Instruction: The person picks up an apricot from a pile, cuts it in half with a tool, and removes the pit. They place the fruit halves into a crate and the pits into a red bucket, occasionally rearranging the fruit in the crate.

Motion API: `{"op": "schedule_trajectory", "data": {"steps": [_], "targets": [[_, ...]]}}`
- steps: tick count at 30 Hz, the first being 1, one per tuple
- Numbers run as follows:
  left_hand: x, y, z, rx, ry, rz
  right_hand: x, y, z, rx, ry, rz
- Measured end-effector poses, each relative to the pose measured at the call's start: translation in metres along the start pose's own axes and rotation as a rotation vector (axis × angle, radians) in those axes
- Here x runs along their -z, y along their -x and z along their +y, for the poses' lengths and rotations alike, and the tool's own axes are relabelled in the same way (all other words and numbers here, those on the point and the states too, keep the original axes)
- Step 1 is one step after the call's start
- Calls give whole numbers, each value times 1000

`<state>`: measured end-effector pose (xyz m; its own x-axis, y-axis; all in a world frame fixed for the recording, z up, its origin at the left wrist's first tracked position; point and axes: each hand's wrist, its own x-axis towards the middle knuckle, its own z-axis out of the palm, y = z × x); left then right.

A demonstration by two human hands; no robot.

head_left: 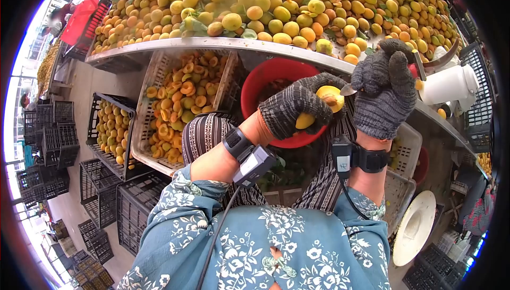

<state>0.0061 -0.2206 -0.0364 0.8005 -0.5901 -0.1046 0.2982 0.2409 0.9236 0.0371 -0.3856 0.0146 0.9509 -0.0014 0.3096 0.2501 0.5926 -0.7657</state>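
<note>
My left hand [295, 106], in a dark grey knit glove, is closed around a cut apricot [330, 98]. Its open face is turned toward my other hand, and another yellow piece [304, 121] shows under the fingers. My right hand [385, 90], gloved the same way, grips a small knife [348, 90]. Only the short blade shows, its tip close to the cut apricot; the fingers hide the handle. Below my left hand, between the knees, stands a red basin [255, 85] with dark contents that I cannot make out.
Whole apricots [231, 21] are heaped on a metal-edged table [212, 42] ahead. Left of the knees, a pale crate [139, 130] holds halved apricots. Black crates [141, 205] stand farther left. At right are a white container [449, 85] and a straw hat [414, 229].
</note>
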Motion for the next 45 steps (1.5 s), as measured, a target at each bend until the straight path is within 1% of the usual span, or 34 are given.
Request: {"op": "schedule_trajectory", "data": {"steps": [2,3,5,6,7,8,10,12,14,18,21,23,24,26,29,31,33,35,36,37,38,39,41,42,43,44,45], "targets": [[-10,-3,11,-20,103,19,-5,1,3,2,27,0],[-10,-5,7,-19,104,20,-9,1,6,16,-1,35],[-9,-8,-1,-201,-4,63,-10,2,8,26,-29,70],[-8,-8,-3,-202,-3,65,-9,3,8,23,-34,30],[-9,-7,2,-203,-89,78,-9,3,8,20,-39,-10],[-10,-7,4,-204,-174,90,-10,4,8,19,-38,-11],[-9,-6,6,-207,-226,79,-15,6,7,25,27,47],[-8,-7,4,-212,-277,69,-13,7,8,8,-3,16],[-8,-9,0,-184,-195,69,-12,9,10,-8,-34,-15],[-9,-4,6,-125,-238,66,-14,14,8,-53,16,8],[-8,-2,6,-104,-182,28,-16,15,10,-94,40,21],[-9,-1,8,-53,-53,11,-15,14,11,-105,55,19],[-9,-1,8,-53,-54,11,-14,14,12,-134,45,6],[-8,0,8,20,21,12,-10,13,15,-162,33,-7],[-6,-2,6,60,-49,38,-2,11,20,-180,62,-55],[-7,-2,5,67,-35,46,1,11,24,-232,65,7],[-10,-5,2,72,-22,51,5,9,28,-253,59,6],[-11,-8,-6,-44,-169,65,4,11,27,-274,53,9],[-5,-10,-14,-43,-171,63,-2,13,29,-268,134,2],[-2,-11,-18,20,-51,55,-11,15,30,-260,214,-6],[0,-12,-21,83,69,46,-27,21,26,-234,265,68],[2,-12,-25,84,69,43,-18,19,28,-232,266,71],[-7,-6,-3,22,-130,53,2,12,31,-322,-65,2],[-7,-5,-3,21,-128,55,2,13,29,-321,-41,24],[-7,-4,-2,36,-36,29,6,12,31,-323,-39,21],[-8,-5,-2,51,56,0,15,11,35,-343,-177,16],[-9,-5,-2,50,57,-2,21,11,38,-360,-316,13]]}}
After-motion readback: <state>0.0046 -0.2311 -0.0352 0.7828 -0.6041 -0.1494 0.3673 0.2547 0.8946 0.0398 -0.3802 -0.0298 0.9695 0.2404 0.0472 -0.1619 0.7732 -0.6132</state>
